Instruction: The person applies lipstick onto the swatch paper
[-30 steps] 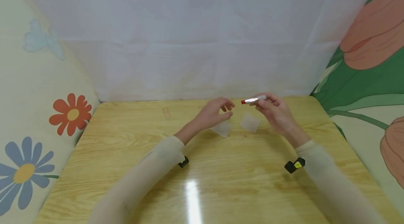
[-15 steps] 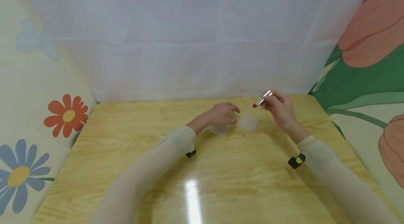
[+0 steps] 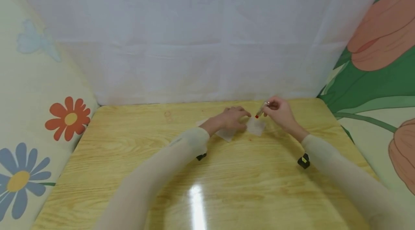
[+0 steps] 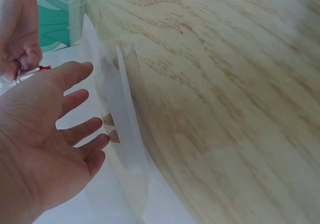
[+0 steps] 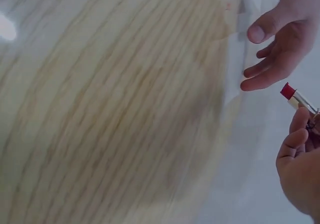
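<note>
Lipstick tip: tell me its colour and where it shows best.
The lipstick tip is red; it shows best in the right wrist view.

Creased white backdrop [image 3: 194,39], flower-patterned walls [image 3: 29,104] either side, wood-grain table [image 3: 253,183], bright reflection [image 3: 197,208].

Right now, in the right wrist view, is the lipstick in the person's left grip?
No, the right grip holds the lipstick, its red tip showing.

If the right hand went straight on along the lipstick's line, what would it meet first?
With the lipstick leading, the right hand would probably meet the white paper between the hands first. The left hand is close to that line, and depth is unclear.
</note>
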Demonstrator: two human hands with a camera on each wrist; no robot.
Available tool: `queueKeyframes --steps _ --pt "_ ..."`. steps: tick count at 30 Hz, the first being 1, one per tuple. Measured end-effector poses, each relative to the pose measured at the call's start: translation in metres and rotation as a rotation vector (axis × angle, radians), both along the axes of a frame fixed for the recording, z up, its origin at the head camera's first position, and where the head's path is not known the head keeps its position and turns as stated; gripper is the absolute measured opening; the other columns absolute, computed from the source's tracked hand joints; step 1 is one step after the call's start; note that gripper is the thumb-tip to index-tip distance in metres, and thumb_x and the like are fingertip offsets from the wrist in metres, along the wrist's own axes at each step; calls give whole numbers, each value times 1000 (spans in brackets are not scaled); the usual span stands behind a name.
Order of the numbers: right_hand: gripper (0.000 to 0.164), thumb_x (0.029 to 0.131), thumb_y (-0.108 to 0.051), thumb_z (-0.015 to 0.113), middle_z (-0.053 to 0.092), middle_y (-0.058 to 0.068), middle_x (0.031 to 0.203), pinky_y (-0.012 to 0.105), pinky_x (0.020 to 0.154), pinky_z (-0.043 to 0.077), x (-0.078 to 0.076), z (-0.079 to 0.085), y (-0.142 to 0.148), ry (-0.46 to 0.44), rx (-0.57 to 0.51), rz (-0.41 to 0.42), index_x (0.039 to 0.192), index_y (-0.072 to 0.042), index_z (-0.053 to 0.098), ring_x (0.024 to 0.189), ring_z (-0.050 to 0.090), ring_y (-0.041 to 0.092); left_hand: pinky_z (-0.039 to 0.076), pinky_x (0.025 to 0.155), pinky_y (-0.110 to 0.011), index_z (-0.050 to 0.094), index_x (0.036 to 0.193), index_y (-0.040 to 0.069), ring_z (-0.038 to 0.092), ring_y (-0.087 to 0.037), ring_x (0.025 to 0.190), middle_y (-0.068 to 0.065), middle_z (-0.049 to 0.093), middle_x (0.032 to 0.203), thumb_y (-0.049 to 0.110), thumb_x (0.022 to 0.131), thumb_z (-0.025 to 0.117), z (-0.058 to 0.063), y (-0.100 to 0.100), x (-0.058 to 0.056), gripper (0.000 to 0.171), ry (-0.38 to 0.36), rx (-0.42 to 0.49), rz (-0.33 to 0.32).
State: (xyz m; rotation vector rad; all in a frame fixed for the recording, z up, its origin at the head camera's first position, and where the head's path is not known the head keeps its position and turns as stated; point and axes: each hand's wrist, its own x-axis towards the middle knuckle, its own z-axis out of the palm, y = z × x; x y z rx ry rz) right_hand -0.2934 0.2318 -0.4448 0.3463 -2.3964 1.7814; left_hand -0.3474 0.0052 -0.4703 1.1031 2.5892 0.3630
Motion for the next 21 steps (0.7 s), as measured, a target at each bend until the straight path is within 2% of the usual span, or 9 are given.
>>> queueKeyframes --steps 2,4,7,9,11,16,21 --pt "10 93 3 67 69 21 93 32 65 56 5 7 -5 -1 58 1 96 11 61 77 66 42 20 115 -56 48 152 24 36 -31 141 -8 38 157 39 102 62 1 1 1 54 8 -7 7" --pt "10 94 0 68 69 21 92 32 64 56 3 7 -7 6 134 -4 95 8 61 78 65 44 21 115 -55 49 151 23 38 -31 140 -8 40 155 39 102 62 1 2 1 53 15 -9 11" --pt "12 94 -6 70 69 16 91 30 63 55 -4 -1 -7 -8 223 -18 96 2 62 77 66 37 24 113 -54 49 151 25 39 -29 138 -7 41 153 38 102 63 1 3 2 52 36 -18 16" --pt "13 93 -10 72 68 12 89 29 62 55 -11 -10 -5 -12 269 -24 96 -2 62 76 66 27 25 113 -53 50 151 26 39 -29 137 -7 42 152 37 102 63 1 4 3 52 45 -22 17" --pt "14 91 -12 72 67 11 89 29 63 55 -12 -11 -7 -23 306 -32 95 -3 61 77 65 24 25 112 -53 52 149 27 39 -29 136 -7 42 151 36 101 64 1 4 4 50 50 -24 17" --pt "17 89 -14 73 66 10 88 33 65 52 -14 -13 -12 -20 371 -46 91 -5 59 79 62 23 25 112 -53 59 142 25 37 -30 137 -7 42 150 35 100 66 2 5 5 44 56 -23 21" --pt "20 91 -16 72 63 10 89 36 68 49 -17 -16 -16 -18 412 -53 89 -6 55 80 60 25 26 112 -53 59 142 25 36 -29 137 -6 41 151 36 101 65 1 4 5 43 56 -26 32"
